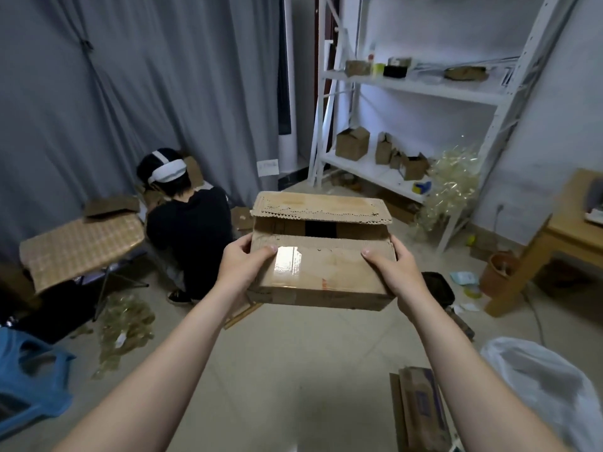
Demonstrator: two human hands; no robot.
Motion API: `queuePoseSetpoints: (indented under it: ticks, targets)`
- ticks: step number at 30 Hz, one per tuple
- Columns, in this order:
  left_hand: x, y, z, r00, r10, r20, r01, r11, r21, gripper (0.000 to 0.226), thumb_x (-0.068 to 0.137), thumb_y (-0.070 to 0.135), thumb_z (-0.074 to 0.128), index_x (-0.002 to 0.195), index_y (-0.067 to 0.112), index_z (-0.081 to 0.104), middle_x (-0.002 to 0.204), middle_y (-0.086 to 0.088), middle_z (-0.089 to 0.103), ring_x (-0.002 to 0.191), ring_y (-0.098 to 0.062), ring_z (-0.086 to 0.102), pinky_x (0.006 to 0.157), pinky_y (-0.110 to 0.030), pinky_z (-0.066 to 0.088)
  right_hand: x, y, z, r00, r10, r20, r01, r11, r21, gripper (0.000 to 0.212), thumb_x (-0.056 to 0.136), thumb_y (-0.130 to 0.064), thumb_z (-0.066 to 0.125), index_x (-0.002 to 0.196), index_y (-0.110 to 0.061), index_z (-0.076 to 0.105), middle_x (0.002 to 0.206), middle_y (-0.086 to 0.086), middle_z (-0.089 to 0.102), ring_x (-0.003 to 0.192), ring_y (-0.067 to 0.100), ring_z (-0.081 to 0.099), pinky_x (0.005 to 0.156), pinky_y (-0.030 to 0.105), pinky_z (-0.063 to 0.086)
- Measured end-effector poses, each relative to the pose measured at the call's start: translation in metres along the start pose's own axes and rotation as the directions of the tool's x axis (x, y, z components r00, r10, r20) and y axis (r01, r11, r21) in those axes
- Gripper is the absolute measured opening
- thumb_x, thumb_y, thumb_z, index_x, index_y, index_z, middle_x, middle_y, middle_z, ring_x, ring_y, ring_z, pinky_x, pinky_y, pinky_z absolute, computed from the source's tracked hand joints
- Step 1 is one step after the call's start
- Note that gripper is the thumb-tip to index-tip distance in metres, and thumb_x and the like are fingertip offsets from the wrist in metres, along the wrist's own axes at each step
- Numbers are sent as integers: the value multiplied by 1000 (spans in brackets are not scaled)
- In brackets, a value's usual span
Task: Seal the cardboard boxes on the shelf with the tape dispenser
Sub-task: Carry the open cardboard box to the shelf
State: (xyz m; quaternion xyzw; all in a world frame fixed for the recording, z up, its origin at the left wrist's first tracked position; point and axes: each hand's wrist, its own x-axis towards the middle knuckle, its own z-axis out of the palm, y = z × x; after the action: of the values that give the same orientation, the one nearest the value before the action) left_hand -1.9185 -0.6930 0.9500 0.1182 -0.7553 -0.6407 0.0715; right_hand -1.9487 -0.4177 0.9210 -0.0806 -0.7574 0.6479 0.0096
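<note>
The person is holding a cardboard box (326,269) in both hands at the middle of the view, clear of the floor. The left hand (244,265) is gripping the box's end at 9 o'clock, thumb lying flat on the top flap and fingers curling round the side out of sight. The right hand (394,272) is gripping the end at 3 o'clock in the same way, thumb on top. The near flap is lying down, with a shiny strip of clear tape catching the light by the left thumb. The far flap is sitting slightly raised, so a dark gap is showing between the two.

At 1 o'clock a white shelf (417,89) is standing against the wall, well apart from the held box. Several small boxes (352,143) are sitting on its lower board, and a blue and yellow object (421,187), too small to make out, is lying near that board's front edge. A tangle of clear tape (453,181) is piling up just beside it.

At 10 o'clock a person in black (189,223) is crouching, facing a grey curtain (130,93). A blue stool (29,386) is standing at 8 o'clock, a wooden table (561,230) at 3 o'clock, and a white plastic bag (538,386) is lying at 4 o'clock.
</note>
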Motion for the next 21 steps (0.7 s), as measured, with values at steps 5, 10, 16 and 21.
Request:
queuePoseSetpoints:
  ticks: [5, 10, 16, 21]
  targets:
    - [104, 23, 33, 999, 39, 11, -39, 999, 11, 34, 88, 23, 73, 122, 25, 68, 103, 13, 72, 91, -3, 69, 66, -15, 51, 106, -28, -3, 999, -36, 2, 36, 999, -22, 69, 85, -35, 78, 147, -30, 48, 128, -10, 61, 113, 15, 59, 100, 41, 50]
    - [192, 36, 53, 997, 64, 35, -65, 997, 35, 43, 86, 28, 76, 127, 24, 66, 111, 9, 72, 101, -11, 69, 82, -28, 55, 186, -43, 2, 998, -62, -29, 62, 998, -13, 64, 84, -32, 78, 143, -31, 52, 127, -9, 64, 114, 15, 60, 99, 39, 50]
    - [308, 36, 84, 993, 87, 86, -88, 996, 11, 34, 86, 22, 76, 118, 28, 65, 105, 15, 70, 94, -4, 67, 73, -20, 51, 282, -43, 15, 995, -56, -79, 57, 998, 10, 64, 84, -28, 79, 142, -28, 51, 116, -16, 64, 108, 9, 63, 98, 37, 52]
    - [425, 18, 107, 992, 49, 115, -51, 999, 15, 39, 85, 19, 76, 123, 22, 65, 106, 10, 71, 88, -3, 67, 63, -12, 49, 384, -36, 42, 993, -7, -118, 5, 1000, -13, 73, 81, -33, 81, 146, -26, 48, 128, -8, 65, 113, 15, 63, 102, 44, 51]
